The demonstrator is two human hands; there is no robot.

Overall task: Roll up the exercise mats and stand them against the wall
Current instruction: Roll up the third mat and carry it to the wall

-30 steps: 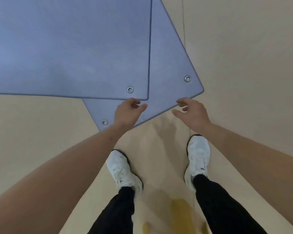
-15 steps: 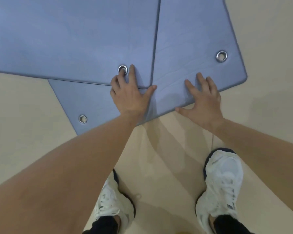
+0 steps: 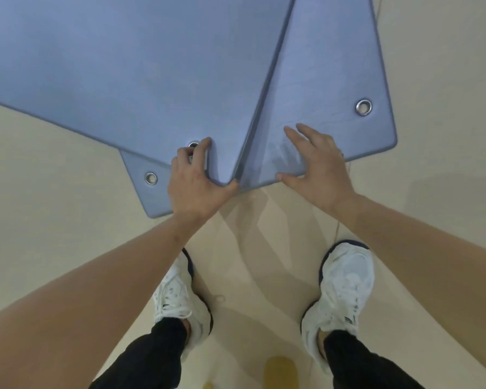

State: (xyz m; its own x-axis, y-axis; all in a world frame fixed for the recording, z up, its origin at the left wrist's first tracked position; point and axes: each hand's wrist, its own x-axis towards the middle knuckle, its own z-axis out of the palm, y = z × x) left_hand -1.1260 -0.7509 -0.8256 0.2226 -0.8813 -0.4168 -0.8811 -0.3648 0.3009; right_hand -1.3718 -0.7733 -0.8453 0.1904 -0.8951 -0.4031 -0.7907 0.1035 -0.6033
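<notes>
Head view: two blue mats lie flat on the floor (image 3: 54, 220), neither rolled, so the whole task is left. The upper mat (image 3: 124, 66) overlaps the lower mat (image 3: 328, 88) from 10 o'clock. The left hand (image 3: 197, 183) has its fingers (image 3: 202, 148) clenched on the upper mat's corner at 12 o'clock. The right hand (image 3: 317, 161) lies released, flat on the lower mat. Three eyelets show.
</notes>
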